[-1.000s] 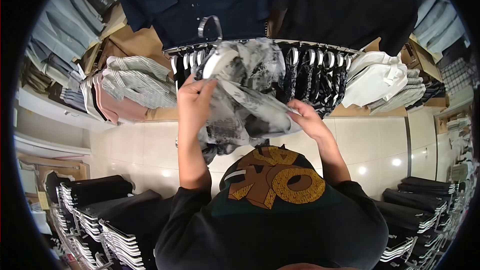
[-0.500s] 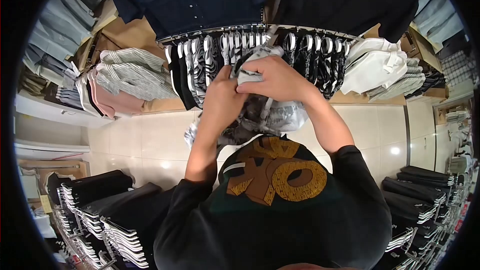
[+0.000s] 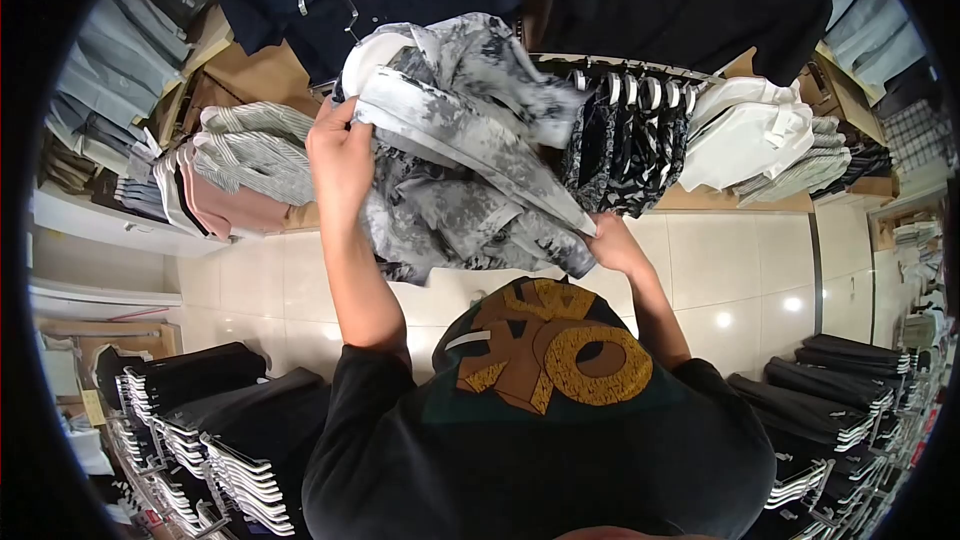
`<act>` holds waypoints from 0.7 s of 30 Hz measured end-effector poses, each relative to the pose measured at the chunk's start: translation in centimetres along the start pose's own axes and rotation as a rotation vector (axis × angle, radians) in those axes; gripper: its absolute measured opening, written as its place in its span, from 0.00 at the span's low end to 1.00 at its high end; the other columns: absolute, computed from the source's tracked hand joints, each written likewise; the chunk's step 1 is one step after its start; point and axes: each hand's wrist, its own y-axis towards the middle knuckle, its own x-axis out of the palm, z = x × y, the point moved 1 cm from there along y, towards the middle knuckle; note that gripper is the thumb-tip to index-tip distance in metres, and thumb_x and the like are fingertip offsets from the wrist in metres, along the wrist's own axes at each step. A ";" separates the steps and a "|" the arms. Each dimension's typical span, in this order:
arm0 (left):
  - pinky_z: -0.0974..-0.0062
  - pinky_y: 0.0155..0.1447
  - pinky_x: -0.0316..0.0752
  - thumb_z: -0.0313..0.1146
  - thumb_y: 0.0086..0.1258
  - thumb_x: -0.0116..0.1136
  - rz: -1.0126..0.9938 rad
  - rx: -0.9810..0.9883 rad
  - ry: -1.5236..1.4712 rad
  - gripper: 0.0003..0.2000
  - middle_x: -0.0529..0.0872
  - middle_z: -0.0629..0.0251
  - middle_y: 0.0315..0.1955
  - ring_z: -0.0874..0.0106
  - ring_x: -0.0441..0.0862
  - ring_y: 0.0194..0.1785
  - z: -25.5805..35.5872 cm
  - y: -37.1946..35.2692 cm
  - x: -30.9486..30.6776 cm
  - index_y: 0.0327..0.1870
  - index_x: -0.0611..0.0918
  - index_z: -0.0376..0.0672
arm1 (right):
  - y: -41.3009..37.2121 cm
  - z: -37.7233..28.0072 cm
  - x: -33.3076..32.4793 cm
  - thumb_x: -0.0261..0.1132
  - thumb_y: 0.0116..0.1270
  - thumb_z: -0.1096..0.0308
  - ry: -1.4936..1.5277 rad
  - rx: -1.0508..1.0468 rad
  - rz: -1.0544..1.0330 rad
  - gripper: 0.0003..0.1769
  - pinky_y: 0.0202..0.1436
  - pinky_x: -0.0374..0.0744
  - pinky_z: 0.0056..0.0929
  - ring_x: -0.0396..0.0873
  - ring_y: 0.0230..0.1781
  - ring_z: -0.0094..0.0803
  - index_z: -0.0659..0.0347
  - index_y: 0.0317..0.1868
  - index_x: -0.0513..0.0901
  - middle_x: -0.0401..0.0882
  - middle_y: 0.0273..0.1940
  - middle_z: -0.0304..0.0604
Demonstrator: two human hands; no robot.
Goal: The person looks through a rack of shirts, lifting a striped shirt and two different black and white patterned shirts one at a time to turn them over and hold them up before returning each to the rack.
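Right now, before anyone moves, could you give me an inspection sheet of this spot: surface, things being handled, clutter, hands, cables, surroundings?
Surface: no worktop seen; glossy tiled floor below
Things handled: grey-and-white patterned shirt, held off the rail; metal hanger hook above its collar
Clutter: nothing seen
Hands: left hand grips near the collar; right hand pinches an edge
Cables: nothing seen
Surroundings: patterned black-and-white garments on the rail, striped shirts, white shirts, black garments at lower left
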 end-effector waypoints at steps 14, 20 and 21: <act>0.65 0.59 0.81 0.16 0.55 0.67 -0.889 0.123 -0.091 0.16 0.91 0.52 0.47 0.55 0.88 0.52 5.0 -5.7 1.7 0.43 0.95 0.45 | -3.7 -6.1 -11.6 0.83 0.57 0.60 0.048 -0.243 0.414 0.35 0.62 0.82 0.40 0.85 0.59 0.49 0.61 0.65 0.82 0.84 0.62 0.53; 0.64 0.66 0.78 0.17 0.58 0.65 -0.859 0.174 -0.280 0.12 0.95 0.57 0.39 0.60 0.89 0.43 5.2 -4.2 2.6 0.39 0.95 0.42 | -2.1 -8.7 -10.8 0.73 0.73 0.57 0.204 -0.421 -0.177 0.27 0.43 0.80 0.34 0.86 0.37 0.37 0.65 0.65 0.80 0.87 0.38 0.52; 0.65 0.68 0.76 0.17 0.60 0.65 -0.836 0.152 -0.299 0.11 0.95 0.58 0.39 0.62 0.89 0.44 3.5 -4.1 3.4 0.39 0.94 0.40 | -0.9 -7.9 -9.2 0.72 0.73 0.58 0.235 -0.390 -0.146 0.22 0.37 0.76 0.35 0.77 0.31 0.32 0.67 0.56 0.81 0.82 0.32 0.50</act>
